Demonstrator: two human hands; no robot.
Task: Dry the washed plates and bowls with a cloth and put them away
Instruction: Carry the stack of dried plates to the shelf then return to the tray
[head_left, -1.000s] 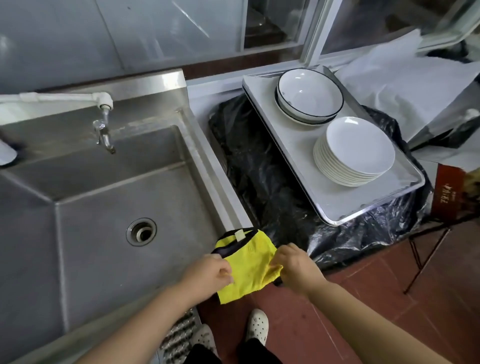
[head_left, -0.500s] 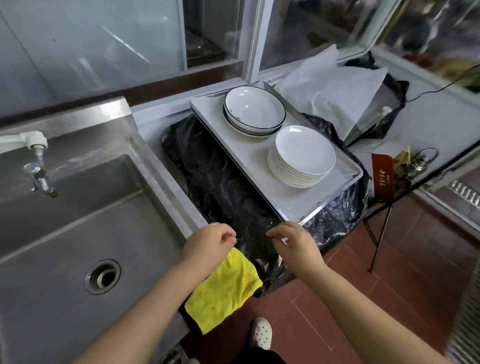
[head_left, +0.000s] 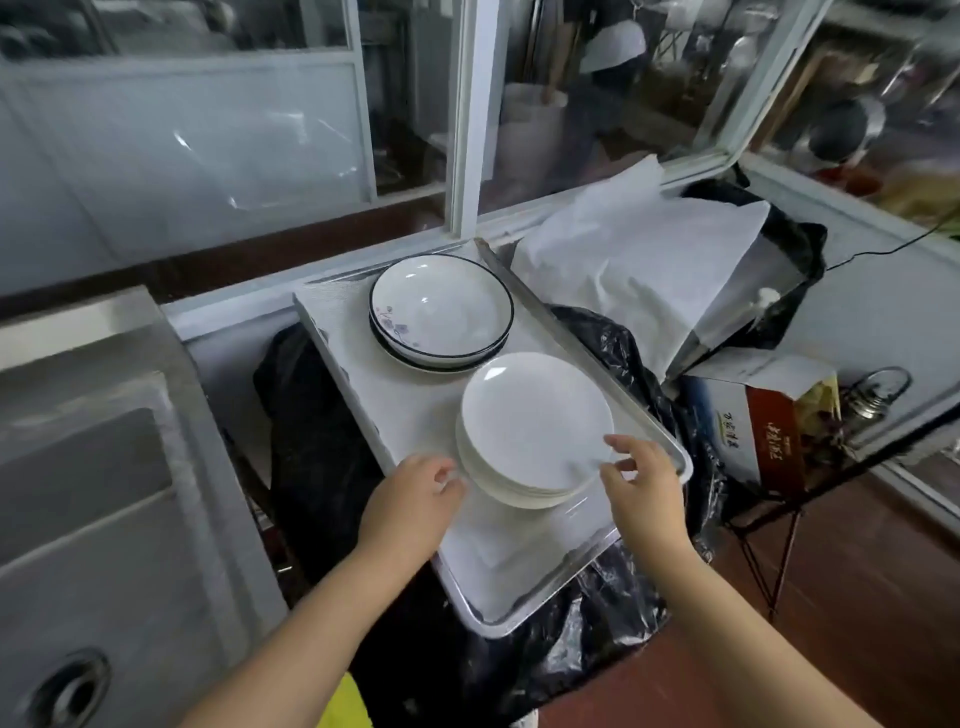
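the stack of white plates (head_left: 535, 423) sits on the near half of the metal tray (head_left: 524, 587), and it lies right between my two hands; my left hand (head_left: 410, 501) is at the stack's left edge, fingers loosely curled and close together, their tips at or just short of the lower rims; the blur there keeps me from telling whether they touch; my right hand (head_left: 641, 480) is at the stack's right edge, fingers spread, one fingertip reaching over the rim of the top plate and the thumb lower down beside the stack; nothing is pinched in it; behind the plates, on the far half of the same tray, sit the dark-rimmed bowls (head_left: 441, 309), nested one in another, the top one with a small flower print on its left inner wall; they stand just beside the plate stack, nearly touching it; a scrap of the yellow cloth (head_left: 345, 704) shows low in the view under my left forearm, well apart from both hands; the tray rests on black plastic sheeting (head_left: 317, 441); to the left is the steel sink (head_left: 104, 519) with its drain at the bottom corner; to the right lie crumpled white paper (head_left: 634, 260) and a printed cardboard box (head_left: 753, 421); red floor tiles (head_left: 857, 597) lie below.
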